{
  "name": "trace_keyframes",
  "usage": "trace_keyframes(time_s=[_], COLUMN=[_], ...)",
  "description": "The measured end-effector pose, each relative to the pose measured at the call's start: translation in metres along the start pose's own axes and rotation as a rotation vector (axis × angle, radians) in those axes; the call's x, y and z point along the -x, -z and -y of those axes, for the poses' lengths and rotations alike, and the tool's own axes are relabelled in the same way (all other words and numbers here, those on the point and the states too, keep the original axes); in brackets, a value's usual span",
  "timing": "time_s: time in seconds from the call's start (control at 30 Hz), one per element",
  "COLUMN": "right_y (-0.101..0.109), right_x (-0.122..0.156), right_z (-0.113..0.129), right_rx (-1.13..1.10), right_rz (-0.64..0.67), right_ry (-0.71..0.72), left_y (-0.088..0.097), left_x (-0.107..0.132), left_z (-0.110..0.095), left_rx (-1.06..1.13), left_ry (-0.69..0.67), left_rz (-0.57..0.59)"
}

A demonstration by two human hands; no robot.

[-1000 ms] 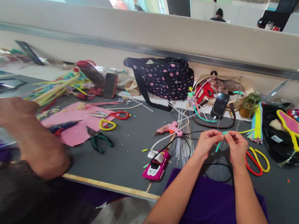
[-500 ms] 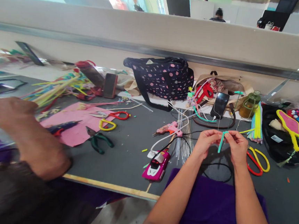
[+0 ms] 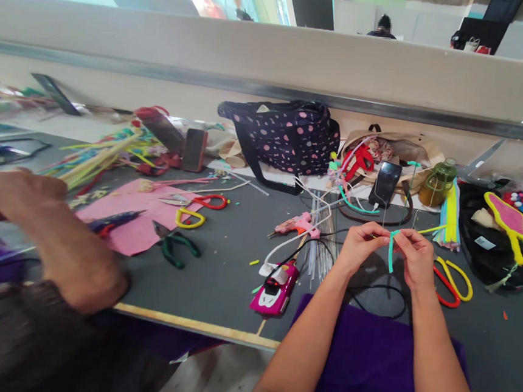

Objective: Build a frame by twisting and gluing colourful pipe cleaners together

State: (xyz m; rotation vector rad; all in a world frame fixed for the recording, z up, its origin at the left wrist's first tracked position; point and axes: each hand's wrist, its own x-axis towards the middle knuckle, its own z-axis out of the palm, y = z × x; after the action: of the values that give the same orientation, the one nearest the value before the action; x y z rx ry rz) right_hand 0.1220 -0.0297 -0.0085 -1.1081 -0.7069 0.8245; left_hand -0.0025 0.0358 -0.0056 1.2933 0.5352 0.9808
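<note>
A short piece of teal pipe cleaner is pinched between my two hands, its loose end hanging down. My left hand has its thumb and fingertips closed at the left side of the piece. On the other side, my right hand grips it close to the top. A thin dark green stem with a teal tip rises behind my fingers; what holds its lower end is hidden. Just right of my right hand lie scissors with red and yellow handles.
On my left are a pink glue gun, a magenta power strip, green-handled pliers and a co-worker's arm. A phone, an amber bottle and a dotted bag stand behind. Pipe cleaners lie at right.
The hanging end of the teal pipe cleaner has swung slightly right and down. My hands stay nearly in place. The co-worker's forearm has shifted a little.
</note>
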Motion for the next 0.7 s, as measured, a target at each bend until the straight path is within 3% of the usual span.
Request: trace_keyframes(time_s=[0.37, 0.7], right_y=[-0.0018, -0.0003], right_x=[0.001, 0.0017], right_z=[0.0001, 0.0023], right_rx=[0.053, 0.037], right_rz=[0.032, 0.059], right_ry=[0.004, -0.034], left_y=[-0.0039, 0.0023], left_x=[-0.0007, 0.0002], left_z=[-0.0039, -0.004], left_rx=[-0.191, -0.305], left_ry=[-0.205, -0.311], left_rz=[-0.092, -0.033])
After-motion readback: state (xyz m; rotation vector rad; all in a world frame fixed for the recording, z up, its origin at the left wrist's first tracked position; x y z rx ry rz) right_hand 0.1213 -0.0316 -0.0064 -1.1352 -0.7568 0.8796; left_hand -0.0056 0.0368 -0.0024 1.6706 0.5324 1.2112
